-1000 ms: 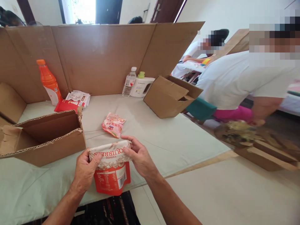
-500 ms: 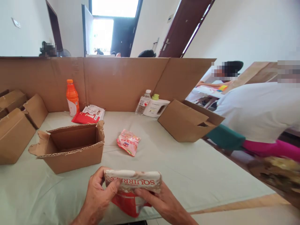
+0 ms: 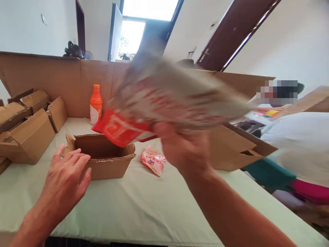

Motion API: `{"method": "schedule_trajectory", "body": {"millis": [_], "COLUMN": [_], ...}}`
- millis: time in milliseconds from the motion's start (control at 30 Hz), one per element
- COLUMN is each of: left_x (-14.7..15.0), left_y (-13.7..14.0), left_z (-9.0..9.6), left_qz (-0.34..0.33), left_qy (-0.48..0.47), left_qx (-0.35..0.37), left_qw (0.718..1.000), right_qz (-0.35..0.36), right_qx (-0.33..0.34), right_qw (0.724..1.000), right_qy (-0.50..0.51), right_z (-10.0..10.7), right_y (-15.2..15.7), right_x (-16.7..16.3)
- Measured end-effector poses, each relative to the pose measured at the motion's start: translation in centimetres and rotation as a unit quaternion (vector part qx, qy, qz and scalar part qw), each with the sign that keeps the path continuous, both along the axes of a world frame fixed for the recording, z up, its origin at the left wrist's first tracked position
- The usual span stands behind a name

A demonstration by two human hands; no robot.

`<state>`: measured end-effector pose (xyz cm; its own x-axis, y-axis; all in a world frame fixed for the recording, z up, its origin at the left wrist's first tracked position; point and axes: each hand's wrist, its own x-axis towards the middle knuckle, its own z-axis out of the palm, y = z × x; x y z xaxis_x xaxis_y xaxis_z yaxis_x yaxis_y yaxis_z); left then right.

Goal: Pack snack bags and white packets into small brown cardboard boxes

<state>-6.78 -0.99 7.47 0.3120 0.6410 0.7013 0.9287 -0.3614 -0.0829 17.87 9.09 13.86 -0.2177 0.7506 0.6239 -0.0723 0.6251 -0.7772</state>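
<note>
Raised over the table, a red and white snack bag [image 3: 167,96] is in my right hand [image 3: 183,147], with my thumb across its lower edge. Motion smears the bag and its lettering. My left hand [image 3: 68,171] holds nothing; its fingers are apart, by the front left side of an open cardboard box [image 3: 110,168]. I cannot tell whether the fingertips touch the box. Right of that box lies a small pink snack packet [image 3: 153,160]. Behind the box, a red packet [image 3: 97,127] shows only in part, mostly hidden by the raised bag.
An orange drink bottle [image 3: 95,106] stands against an upright cardboard panel [image 3: 51,73]. Several cardboard boxes [image 3: 29,137] crowd the left side, and another box [image 3: 231,147] sits on the right. Beyond the table's right edge is a person in a white shirt [image 3: 303,144].
My left hand has let go of the snack bag and moved left to the box. My right hand has lifted the bag up and forward. The view has shifted left.
</note>
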Motion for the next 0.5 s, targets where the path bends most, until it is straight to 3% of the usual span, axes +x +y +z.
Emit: {"method": "schedule_trajectory", "body": {"millis": [100,167,333,433,500], "left_x": [-1.0,-1.1,-1.1,-1.5,-1.8], "left_y": [-0.1,-0.6,-0.7,-0.3,-0.2], "left_z": [-1.3,-1.9,-2.4,-2.4,-2.2], "left_qz": [0.015,0.014,0.004,-0.015,-0.027], "left_qy": [0.022,0.012,-0.017,-0.017,-0.013], "left_qx": [-0.019,-0.026,-0.032,-0.036,-0.041], "left_qw": [0.999,0.999,0.999,0.999,0.999], "right_qz": [0.068,0.071,0.045,0.087,0.137], "right_qx": [0.036,0.044,0.1,0.108,0.099], "right_qw": [0.987,0.949,0.794,0.706,0.664], "right_qy": [-0.142,-0.303,-0.598,-0.694,-0.729], "right_z": [-1.5,-2.7,-5.0,-5.2,-4.9], "right_y": [2.6,4.0,4.7,4.4,4.4], "right_x": [-3.3,-4.8,-8.2,-10.3,-11.3]}}
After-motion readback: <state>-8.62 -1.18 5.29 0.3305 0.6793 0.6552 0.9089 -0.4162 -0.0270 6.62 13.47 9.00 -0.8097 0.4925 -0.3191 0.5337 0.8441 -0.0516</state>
